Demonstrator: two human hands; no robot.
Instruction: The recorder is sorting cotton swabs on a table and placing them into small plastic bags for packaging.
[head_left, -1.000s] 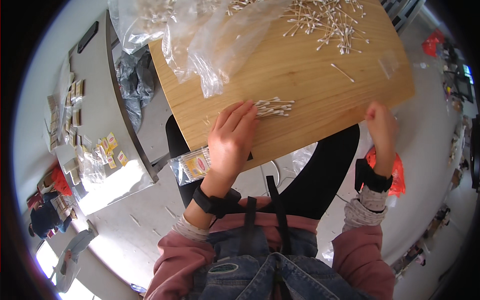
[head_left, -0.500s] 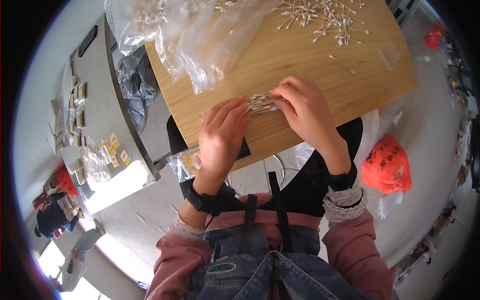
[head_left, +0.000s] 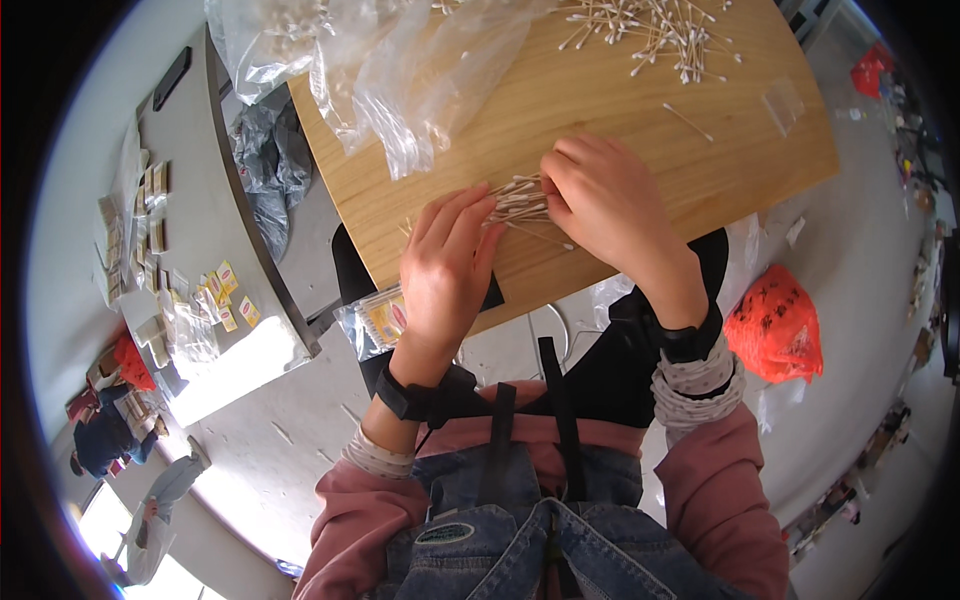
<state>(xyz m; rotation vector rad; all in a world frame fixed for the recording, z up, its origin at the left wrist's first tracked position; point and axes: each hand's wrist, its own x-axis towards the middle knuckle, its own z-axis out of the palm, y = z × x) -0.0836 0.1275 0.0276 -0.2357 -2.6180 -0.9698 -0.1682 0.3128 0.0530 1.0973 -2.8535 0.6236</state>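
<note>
A loose bundle of cotton swabs [head_left: 518, 200] stretches between my two hands, just above the wooden table [head_left: 740, 190] near its front edge. My left hand [head_left: 447, 255] is closed around the left end, fingers laid over the sticks. At the other end, my right hand [head_left: 603, 200] has its fingers curled onto the swabs; its fingertips are partly hidden. One swab pokes out of the bundle toward me at a slant. Beside my left wrist lies a clear packet with a yellow label [head_left: 383, 322], at the table's edge.
A heap of cotton swabs [head_left: 680, 45] lies at the far right, with a single swab [head_left: 688, 122] nearer. A large clear plastic bag [head_left: 400, 90] covers the far left. A grey table [head_left: 195, 120] with yellow packets stands left; a red bag [head_left: 773, 325] sits on the floor right.
My right hand has shifted slightly and curled more over the bundle's end. One swab now juts out toward me. My left hand has stayed nearly in place.
</note>
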